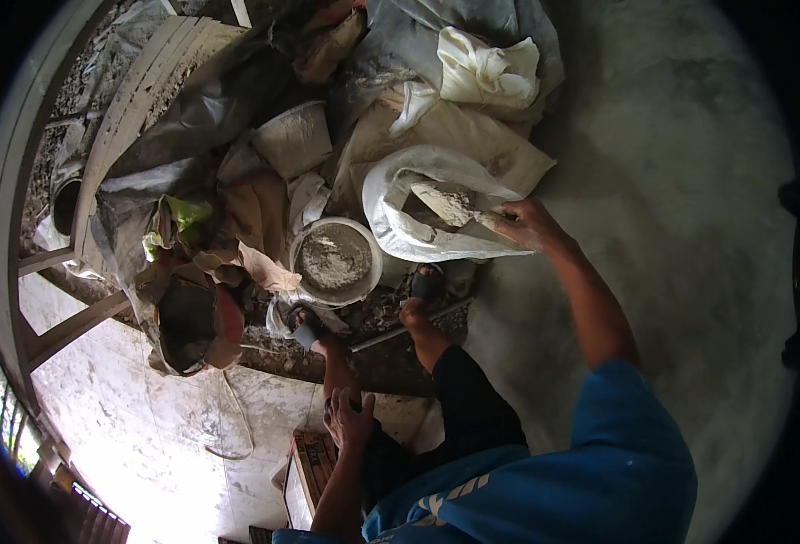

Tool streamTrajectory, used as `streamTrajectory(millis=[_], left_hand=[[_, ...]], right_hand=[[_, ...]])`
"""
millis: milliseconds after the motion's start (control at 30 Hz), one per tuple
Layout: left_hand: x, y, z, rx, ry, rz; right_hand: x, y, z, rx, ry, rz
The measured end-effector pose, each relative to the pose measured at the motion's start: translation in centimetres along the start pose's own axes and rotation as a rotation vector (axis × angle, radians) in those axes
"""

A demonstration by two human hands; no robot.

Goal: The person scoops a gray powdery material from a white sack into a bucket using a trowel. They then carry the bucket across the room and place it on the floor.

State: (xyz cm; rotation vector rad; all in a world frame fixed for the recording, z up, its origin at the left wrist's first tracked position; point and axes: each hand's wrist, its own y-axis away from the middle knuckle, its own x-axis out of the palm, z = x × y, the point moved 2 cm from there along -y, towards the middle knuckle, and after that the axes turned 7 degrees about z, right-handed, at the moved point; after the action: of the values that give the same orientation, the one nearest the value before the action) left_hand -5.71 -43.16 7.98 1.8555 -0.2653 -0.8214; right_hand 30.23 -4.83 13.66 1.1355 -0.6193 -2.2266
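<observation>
One round bucket (374,272) already holds pale powder (334,258), with its rim showing clear around it. To the right of the bucket, a white sack (383,201) lies open, its mouth folded back, and a trowel-like scoop (450,207) sits there carrying a load. The right hand (527,225) curls its fingers together around the handle. That load is not yet in the bucket (how much remains in the sack, I cannot tell). Nearer the body than the bucket, the left hand (350,422) rests on the left leg, fingers bent and slightly apart.
</observation>
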Motion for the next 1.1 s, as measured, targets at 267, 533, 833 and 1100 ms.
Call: streamTrajectory(millis=[267,533,833,1100], left_hand=[[-0.7,0.1,1.3,0.011,0.047,0.041],[-0.4,-0.2,2.9,0.007,0.09,0.05],[1.0,0.5,4.9,-0.011,0.122,0.052],[0.1,0.7,4.9,-0.026,0.134,0.056]], right_hand=[[-0.4,3.1,5.8,0.009,0.058,0.092],[13.0,-1.1,6.6,-0.135,-0.089,0.311],[32.3,-9.3,4.1,-0.085,0.359,-0.096],[30.4,-8.0,6.6,-0.014,0.442,-0.096]])
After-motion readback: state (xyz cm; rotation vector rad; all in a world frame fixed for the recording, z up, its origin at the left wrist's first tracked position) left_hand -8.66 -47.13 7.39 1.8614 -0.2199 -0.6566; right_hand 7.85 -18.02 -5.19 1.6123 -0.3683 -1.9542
